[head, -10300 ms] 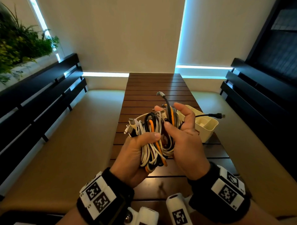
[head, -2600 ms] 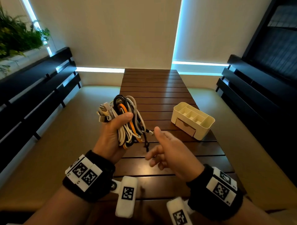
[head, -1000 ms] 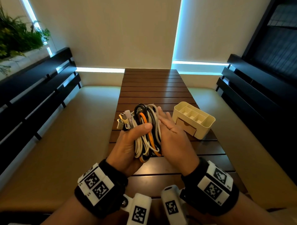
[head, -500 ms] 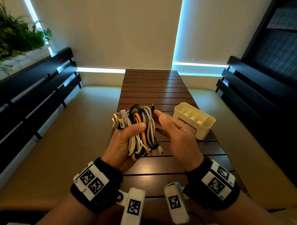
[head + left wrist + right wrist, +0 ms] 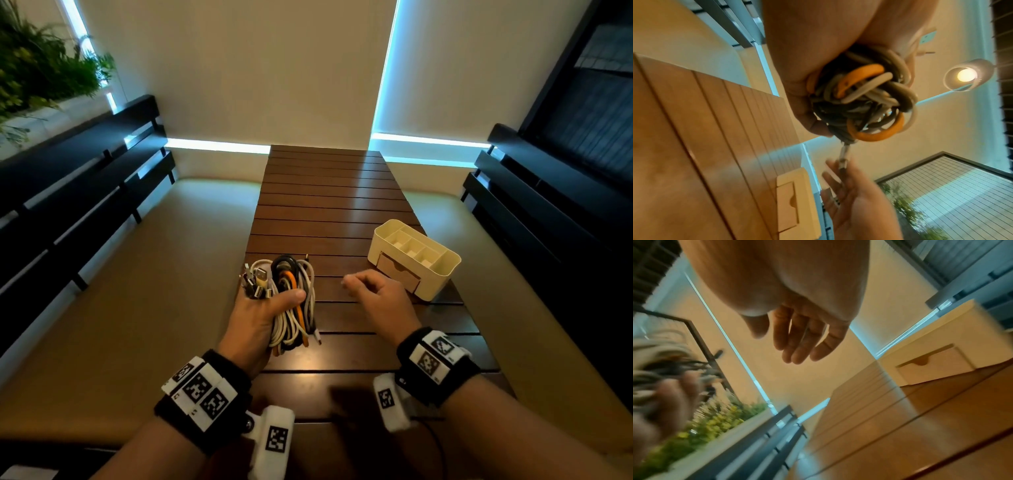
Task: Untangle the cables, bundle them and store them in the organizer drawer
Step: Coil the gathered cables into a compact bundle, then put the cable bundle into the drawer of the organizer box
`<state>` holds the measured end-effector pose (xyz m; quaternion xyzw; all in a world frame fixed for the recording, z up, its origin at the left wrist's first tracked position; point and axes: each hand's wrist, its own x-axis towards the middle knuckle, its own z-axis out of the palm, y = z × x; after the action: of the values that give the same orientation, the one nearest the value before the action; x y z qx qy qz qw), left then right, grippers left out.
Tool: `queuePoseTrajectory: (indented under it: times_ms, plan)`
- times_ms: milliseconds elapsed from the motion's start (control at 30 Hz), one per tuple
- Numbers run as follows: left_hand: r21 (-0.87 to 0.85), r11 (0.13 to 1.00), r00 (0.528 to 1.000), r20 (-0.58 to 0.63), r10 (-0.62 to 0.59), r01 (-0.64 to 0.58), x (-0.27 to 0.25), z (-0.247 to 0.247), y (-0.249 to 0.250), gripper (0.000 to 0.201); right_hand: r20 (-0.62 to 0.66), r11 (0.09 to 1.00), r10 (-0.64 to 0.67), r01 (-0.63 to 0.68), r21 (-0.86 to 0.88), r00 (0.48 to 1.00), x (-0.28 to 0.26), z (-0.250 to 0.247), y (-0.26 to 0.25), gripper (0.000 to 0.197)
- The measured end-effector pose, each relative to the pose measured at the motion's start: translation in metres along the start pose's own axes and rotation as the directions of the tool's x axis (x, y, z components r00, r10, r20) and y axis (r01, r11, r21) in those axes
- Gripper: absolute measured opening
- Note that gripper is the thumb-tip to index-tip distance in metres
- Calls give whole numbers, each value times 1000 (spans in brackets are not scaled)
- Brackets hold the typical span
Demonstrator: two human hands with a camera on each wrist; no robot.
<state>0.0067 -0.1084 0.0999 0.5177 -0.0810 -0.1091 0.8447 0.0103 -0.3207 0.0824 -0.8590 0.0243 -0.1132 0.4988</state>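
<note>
My left hand [image 5: 263, 313] grips a looped bundle of white, black, grey and orange cables [image 5: 291, 294] above the near left part of the wooden table [image 5: 329, 205]; several plugs stick out at its top left. In the left wrist view the cable bundle [image 5: 865, 99] fills the palm and one connector hangs down. My right hand [image 5: 378, 294] hovers empty to the right of the bundle with loosely extended fingers [image 5: 797, 340]. A cream organizer [image 5: 414, 258] stands just beyond it, its front drawer [image 5: 935, 363] closed.
Beige cushioned benches [image 5: 137, 274] with dark slatted backrests flank the narrow table on both sides. Green plants [image 5: 37, 72] sit at the far left. A ceiling lamp [image 5: 968, 74] shows overhead in the left wrist view.
My right hand has pulled away from the cable bundle and moved right, toward the organizer. The left hand keeps its grip on the bundle and has lowered slightly.
</note>
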Motion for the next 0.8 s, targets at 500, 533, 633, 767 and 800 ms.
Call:
queuePoseTrajectory:
  times_ms: [500,533,633,767,800]
  plan:
    - [-37,998,987,-150,-59,53,25,-11,-8,45,-120,549,276,-259,-794,954,120,-33,98,53]
    - [-40,997,987,-150,-65,59,25,-11,-9,43,-131,528,311,-286,-800,941,123,-37,104,57]
    - [-37,996,987,-134,-84,79,26,-11,-12,40,-158,491,382,-345,-800,910,130,-47,123,55]
    - [-32,996,989,-126,-81,78,27,-9,-14,44,-156,482,403,-354,-802,902,129,-51,131,40]
    - [-26,997,990,-120,-78,75,28,-8,-13,45,-159,481,388,-346,-805,908,128,-51,131,37]
